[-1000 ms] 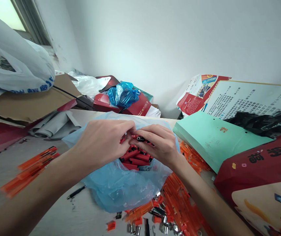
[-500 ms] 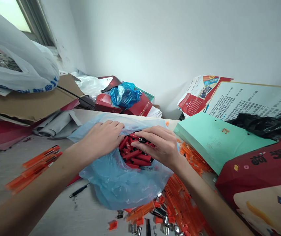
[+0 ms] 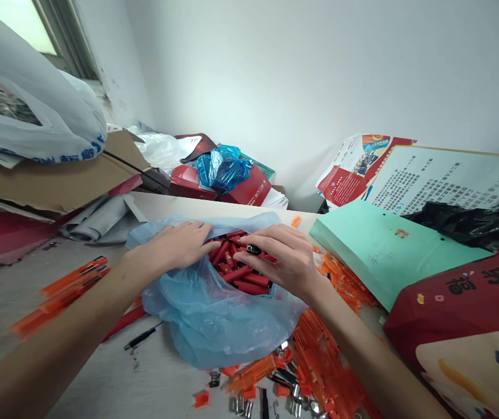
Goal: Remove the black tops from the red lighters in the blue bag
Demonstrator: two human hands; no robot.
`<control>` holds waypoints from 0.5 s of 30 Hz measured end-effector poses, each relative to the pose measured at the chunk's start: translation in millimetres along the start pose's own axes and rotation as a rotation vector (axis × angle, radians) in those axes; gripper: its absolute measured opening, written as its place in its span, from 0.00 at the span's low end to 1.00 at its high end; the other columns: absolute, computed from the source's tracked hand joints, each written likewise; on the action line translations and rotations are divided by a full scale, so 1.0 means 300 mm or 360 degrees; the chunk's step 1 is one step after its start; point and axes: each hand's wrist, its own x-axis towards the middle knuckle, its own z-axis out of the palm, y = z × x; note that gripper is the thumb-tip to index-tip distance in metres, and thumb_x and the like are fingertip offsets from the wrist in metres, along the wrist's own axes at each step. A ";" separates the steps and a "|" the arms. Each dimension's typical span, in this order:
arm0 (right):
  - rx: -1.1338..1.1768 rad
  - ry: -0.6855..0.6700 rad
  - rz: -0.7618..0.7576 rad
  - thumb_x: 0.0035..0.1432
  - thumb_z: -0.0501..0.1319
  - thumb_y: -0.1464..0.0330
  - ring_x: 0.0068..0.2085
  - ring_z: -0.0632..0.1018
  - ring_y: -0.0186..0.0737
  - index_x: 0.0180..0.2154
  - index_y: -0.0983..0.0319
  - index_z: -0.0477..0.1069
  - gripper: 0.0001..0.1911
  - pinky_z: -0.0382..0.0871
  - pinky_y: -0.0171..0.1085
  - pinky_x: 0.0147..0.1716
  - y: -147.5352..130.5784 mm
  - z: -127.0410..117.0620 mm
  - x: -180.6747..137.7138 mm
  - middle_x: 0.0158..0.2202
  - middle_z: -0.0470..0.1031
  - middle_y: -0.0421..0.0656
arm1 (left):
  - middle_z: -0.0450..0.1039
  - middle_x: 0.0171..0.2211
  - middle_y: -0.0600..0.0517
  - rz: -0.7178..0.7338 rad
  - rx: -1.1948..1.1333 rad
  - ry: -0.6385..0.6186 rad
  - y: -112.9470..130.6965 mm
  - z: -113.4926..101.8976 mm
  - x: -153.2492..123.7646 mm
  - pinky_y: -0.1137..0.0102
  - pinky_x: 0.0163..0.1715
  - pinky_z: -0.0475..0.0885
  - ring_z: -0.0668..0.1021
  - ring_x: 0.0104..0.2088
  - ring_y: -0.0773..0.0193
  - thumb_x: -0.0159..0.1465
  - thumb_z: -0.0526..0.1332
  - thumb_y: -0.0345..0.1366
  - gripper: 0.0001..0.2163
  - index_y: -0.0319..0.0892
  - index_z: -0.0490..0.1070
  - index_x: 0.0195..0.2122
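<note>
A crumpled light-blue plastic bag [image 3: 232, 331] stands open on the table, with many small red tubes [image 3: 236, 269] with black ends lying inside it. My left hand [image 3: 179, 247] rests on the left side of the bag's mouth, fingers laid flat over the plastic and thumb apart, reaching toward the tubes. Above the right side of the opening, my right hand [image 3: 286, 256] pinches a small piece with a round black end [image 3: 253, 249] between thumb and fingers. The rest of that piece is hidden in the hand.
Orange translucent plastic pieces [image 3: 325, 361] lie heaped at the right, with small metal caps [image 3: 295, 404] nearby. More orange pieces [image 3: 63, 294] and a black stick [image 3: 142, 336] lie left. A mint-green box [image 3: 389, 244] and a dark red bag [image 3: 463, 291] stand right; a cardboard box [image 3: 57, 180] stands left.
My left hand has shifted slightly left along the bag's rim, and its thumb has come away from the tubes. The bag's front edge has drawn up a little. My right hand stays put.
</note>
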 end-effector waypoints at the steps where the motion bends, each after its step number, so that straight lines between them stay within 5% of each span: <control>1: 0.0008 0.0000 0.0024 0.73 0.65 0.63 0.34 0.83 0.37 0.43 0.60 0.76 0.08 0.77 0.37 0.35 0.001 -0.001 -0.003 0.34 0.84 0.45 | 0.78 0.59 0.34 0.0000 0.0005 0.0012 -0.003 0.007 0.002 0.50 0.50 0.76 0.81 0.58 0.37 0.75 0.51 0.51 0.23 0.43 0.76 0.57; 6: 0.0016 -0.0074 0.0361 0.78 0.56 0.63 0.32 0.76 0.36 0.43 0.58 0.72 0.10 0.70 0.36 0.32 0.017 0.000 -0.026 0.34 0.78 0.42 | 0.49 0.77 0.27 0.0008 0.0074 0.0196 0.001 0.022 0.013 0.33 0.68 0.56 0.54 0.77 0.30 0.71 0.59 0.49 0.38 0.34 0.53 0.76; 10: 0.0178 -0.0095 0.0593 0.77 0.56 0.59 0.32 0.75 0.36 0.44 0.58 0.71 0.11 0.69 0.35 0.34 0.028 -0.008 -0.030 0.35 0.78 0.41 | 0.36 0.80 0.33 0.0122 0.0153 0.0364 0.016 -0.001 0.017 0.35 0.73 0.48 0.43 0.79 0.35 0.61 0.71 0.44 0.53 0.38 0.39 0.79; 15: 0.0434 -0.0342 0.0915 0.79 0.46 0.58 0.35 0.72 0.39 0.40 0.58 0.67 0.18 0.68 0.37 0.37 0.021 -0.027 -0.022 0.34 0.72 0.40 | 0.43 0.80 0.35 0.0283 0.0206 0.0343 0.037 -0.040 0.012 0.40 0.73 0.55 0.52 0.78 0.36 0.59 0.70 0.33 0.45 0.40 0.53 0.76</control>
